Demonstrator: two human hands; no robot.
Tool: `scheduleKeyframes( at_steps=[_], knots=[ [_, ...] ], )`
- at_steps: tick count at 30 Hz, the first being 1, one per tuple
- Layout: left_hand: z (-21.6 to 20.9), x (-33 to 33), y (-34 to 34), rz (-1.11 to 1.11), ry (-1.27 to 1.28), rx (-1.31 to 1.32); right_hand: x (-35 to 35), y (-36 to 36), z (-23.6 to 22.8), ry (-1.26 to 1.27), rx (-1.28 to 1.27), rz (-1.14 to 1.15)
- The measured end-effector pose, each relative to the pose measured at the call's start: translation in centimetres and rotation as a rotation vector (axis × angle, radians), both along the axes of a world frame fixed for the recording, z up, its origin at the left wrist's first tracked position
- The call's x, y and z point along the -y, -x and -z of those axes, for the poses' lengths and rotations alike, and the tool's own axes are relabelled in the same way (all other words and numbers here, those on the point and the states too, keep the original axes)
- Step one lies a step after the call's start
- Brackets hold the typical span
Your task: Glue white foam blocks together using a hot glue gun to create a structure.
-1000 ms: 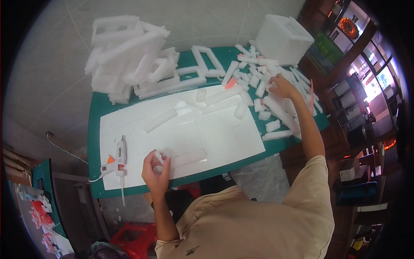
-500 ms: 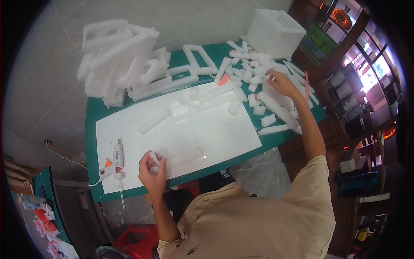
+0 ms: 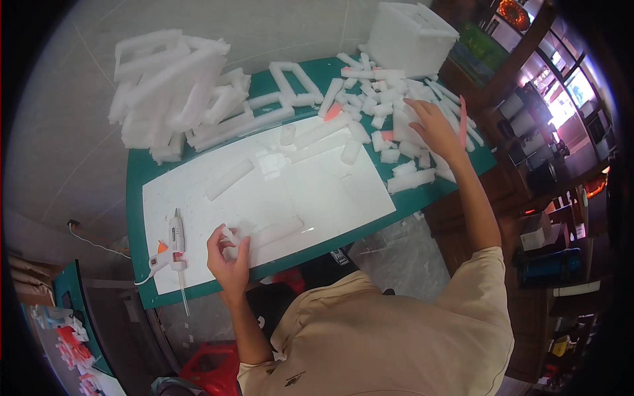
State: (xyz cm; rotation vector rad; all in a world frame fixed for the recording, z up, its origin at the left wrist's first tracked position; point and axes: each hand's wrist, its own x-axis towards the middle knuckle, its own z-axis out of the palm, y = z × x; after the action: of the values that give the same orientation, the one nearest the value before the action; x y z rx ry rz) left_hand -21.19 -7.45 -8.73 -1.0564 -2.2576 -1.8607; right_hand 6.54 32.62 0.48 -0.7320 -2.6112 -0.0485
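We're likely selecting foam: our left hand (image 3: 228, 265) pinches a small foam piece (image 3: 229, 235) over the white board (image 3: 330, 191) — our right hand (image 3: 434, 132), fingers parted, is at the foam offcuts (image 3: 385, 109); picking one calls for closing them.

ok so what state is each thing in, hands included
left hand: fingers closed on a small foam piece
right hand: open over the loose foam pieces, contact unclear
glue gun: lying on its side, glue stick protruding; power unclear
foam frames: stacked unevenly
foam box: upright
white sheet: flat on the green table
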Motion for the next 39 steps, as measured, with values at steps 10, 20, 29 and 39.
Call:
scheduleKeyframes(
  at_steps=[10,20,29,39],
  knots=[
    [0.4,0.3,0.0,0.008,-0.031,0.07,3.1,4.4,4.8,-0.009,0.206,-0.004],
    [0.5,0.4,0.2,0.02,-0.028,0.007,2.6,5.0,4.0,0.368,-0.02,-0.084],
    [0.5,0.5,0.3,0.101,-0.019,0.09,2.3,4.5,3.5,0.597,-0.306,0.041],
    [0.6,0.3,0.1,0.087,-0.106,0.084,5.4,5.1,2.5,1.509,-0.681,-0.073]
  ],
)
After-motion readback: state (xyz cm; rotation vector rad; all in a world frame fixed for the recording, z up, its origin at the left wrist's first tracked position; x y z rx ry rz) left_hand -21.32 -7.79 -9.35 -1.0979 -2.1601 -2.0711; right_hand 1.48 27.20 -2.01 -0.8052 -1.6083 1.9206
